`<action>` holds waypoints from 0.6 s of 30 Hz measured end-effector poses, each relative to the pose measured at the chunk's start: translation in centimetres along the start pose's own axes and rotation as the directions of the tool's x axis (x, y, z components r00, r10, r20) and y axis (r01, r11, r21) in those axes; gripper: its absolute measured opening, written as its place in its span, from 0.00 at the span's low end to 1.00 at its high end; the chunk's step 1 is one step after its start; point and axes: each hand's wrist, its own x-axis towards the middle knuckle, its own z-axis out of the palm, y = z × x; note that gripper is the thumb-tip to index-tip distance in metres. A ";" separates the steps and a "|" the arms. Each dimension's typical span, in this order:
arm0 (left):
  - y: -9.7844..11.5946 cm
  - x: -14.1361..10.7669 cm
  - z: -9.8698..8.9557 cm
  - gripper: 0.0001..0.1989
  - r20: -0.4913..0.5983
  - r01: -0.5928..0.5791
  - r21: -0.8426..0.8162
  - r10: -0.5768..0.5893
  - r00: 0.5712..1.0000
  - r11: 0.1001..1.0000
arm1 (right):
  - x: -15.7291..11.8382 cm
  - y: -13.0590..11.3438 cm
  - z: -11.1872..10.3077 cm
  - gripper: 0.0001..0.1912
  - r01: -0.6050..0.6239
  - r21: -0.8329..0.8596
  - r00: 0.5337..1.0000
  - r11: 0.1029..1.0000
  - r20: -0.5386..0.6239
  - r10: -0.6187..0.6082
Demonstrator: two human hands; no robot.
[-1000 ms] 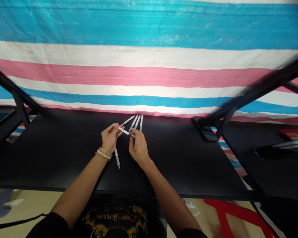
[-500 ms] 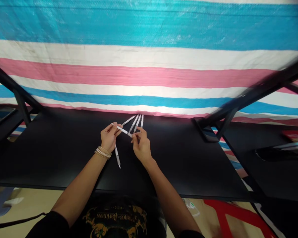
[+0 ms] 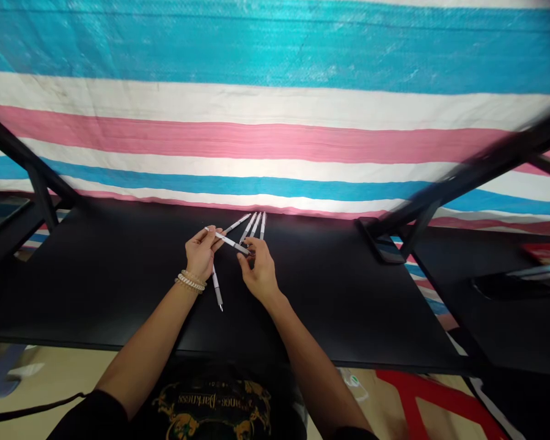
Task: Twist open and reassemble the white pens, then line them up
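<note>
My left hand (image 3: pixel 201 249) pinches a white pen (image 3: pixel 226 239) near its upper left end, above the black table. At the pen's grey lower right end is my right hand (image 3: pixel 258 267), its thumb and forefinger apart around the tip; whether they touch it is hard to tell. Behind the hands, several white and grey pens lie fanned out, among them one at the right (image 3: pixel 263 226) and a slanted one (image 3: pixel 237 223) beside my left fingers. Another pen (image 3: pixel 217 290) lies below my left hand, its tip toward me.
The black table (image 3: pixel 348 305) carries dark metal frames at the left (image 3: pixel 41 189) and right (image 3: pixel 421 226). A striped sheet (image 3: pixel 275 140) hangs behind it. On the right, a dark surface holds a red item (image 3: pixel 547 253). A red stool (image 3: pixel 407 391) stands below.
My right thumb and fingers have spread and shifted, showing the grey end of the held pen that they covered before. My left hand has hardly moved.
</note>
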 end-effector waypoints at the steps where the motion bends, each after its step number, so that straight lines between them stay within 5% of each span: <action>1: 0.0 0.0 0.0 0.14 0.005 -0.001 0.003 0.001 1.000 1.000 | 0.0 0.0 0.0 0.15 0.000 0.019 1.000 1.000 0.010 0.000; 10: 0.3 -0.3 0.3 0.13 0.081 0.043 0.003 -0.044 0.996 0.999 | 0.1 -0.3 -0.1 0.12 -0.075 0.084 0.987 0.994 0.151 0.061; 18: 2.5 -0.4 0.1 0.11 0.197 0.347 -0.252 -0.304 0.932 0.903 | -0.1 -0.7 -0.2 0.16 -0.016 0.145 0.991 0.989 0.130 -0.003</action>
